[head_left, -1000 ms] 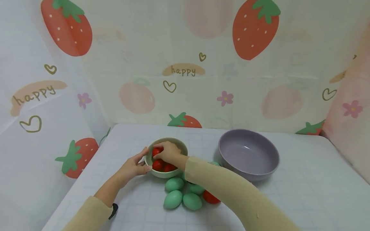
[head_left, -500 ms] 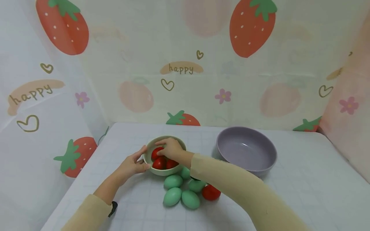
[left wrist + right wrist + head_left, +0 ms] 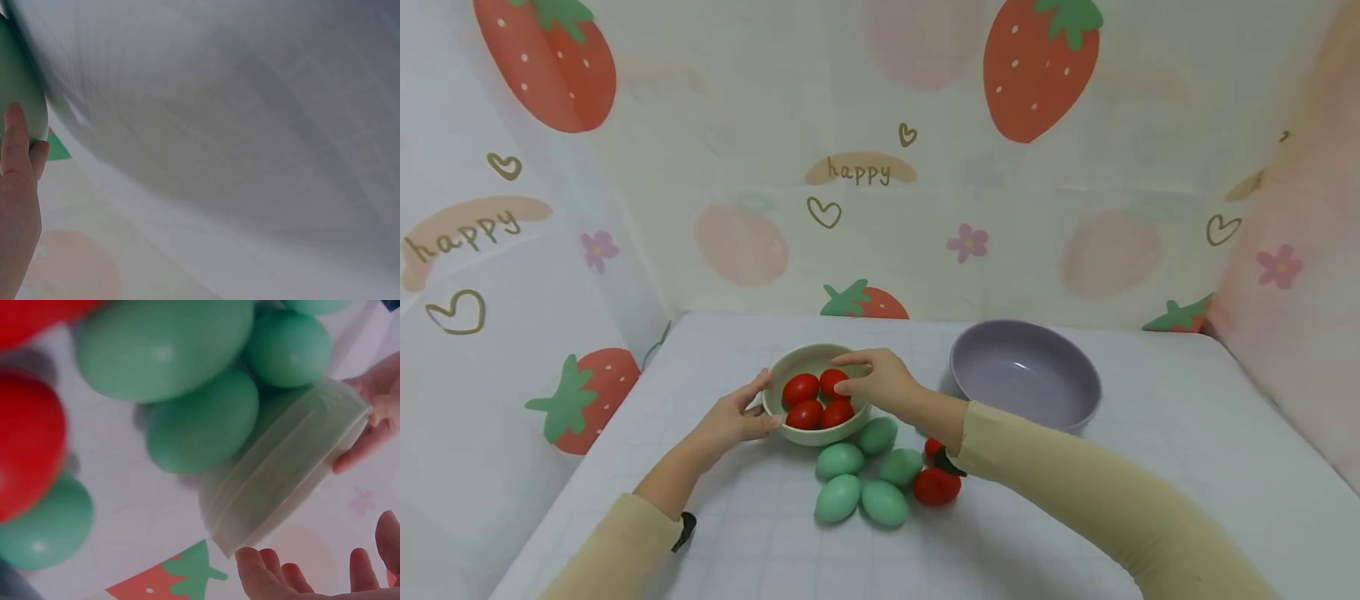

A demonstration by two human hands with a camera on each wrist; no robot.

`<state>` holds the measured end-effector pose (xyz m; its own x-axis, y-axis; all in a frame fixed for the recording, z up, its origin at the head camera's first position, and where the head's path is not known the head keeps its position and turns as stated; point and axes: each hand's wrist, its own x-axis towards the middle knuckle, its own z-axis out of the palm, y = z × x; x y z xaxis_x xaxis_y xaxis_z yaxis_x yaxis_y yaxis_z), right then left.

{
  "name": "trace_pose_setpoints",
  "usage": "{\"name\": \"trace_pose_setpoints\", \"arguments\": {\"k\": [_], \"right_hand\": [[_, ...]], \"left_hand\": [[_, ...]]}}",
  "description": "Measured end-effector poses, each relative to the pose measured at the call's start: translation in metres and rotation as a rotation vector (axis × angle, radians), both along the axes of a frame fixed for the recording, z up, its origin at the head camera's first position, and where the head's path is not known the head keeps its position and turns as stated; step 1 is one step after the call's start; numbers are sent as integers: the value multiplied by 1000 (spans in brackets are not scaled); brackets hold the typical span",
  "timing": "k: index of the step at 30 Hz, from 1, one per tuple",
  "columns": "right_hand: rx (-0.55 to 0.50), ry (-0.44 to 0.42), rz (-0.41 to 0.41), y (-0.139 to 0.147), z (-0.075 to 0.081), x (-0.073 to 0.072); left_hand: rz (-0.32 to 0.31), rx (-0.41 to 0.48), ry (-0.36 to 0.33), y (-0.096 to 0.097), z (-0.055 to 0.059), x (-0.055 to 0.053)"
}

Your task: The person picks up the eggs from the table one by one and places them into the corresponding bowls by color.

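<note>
My left hand (image 3: 730, 429) grips the left rim of a pale green bowl (image 3: 814, 357), thumb at the near side. Several red eggs (image 3: 803, 414) lie together inside. Over the bowl's right rim is my right hand (image 3: 883, 383), its fingers spread and thumb apart; they overlap the rear right red egg in the head view. In the right wrist view its fingers (image 3: 253, 572) stand just off the bowl's rim with nothing held. The left wrist view shows the left hand's fingers (image 3: 15, 140) against the bowl's outer wall (image 3: 22, 81).
Several green eggs (image 3: 839, 498) lie on the white table in front of the bowl. A red egg (image 3: 936, 487) sits beside them, with another red one (image 3: 934, 447) partly behind the right wrist. A wide purple-grey bowl (image 3: 1026, 333) stands at back right. Printed curtains surround the table.
My right hand has moved right, from inside the bowl to its right rim, uncovering the red eggs. My left hand keeps its grip on the bowl. The head view has shifted slightly.
</note>
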<state>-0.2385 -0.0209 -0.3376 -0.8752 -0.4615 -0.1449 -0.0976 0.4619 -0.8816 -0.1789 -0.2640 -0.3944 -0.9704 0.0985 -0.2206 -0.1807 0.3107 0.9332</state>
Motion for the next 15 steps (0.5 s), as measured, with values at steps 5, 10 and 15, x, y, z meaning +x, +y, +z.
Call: {"name": "trace_pose_setpoints", "arguments": {"k": [5, 10, 15], "right_hand": [[18, 33, -13, 25, 4, 10], [12, 22, -40, 52, 2, 18], [-5, 32, -39, 72, -6, 18]], "left_hand": [[-7, -11, -8, 1, 2, -2], [-5, -19, -15, 2, 2, 0], [-2, -22, -4, 2, 2, -1]]}}
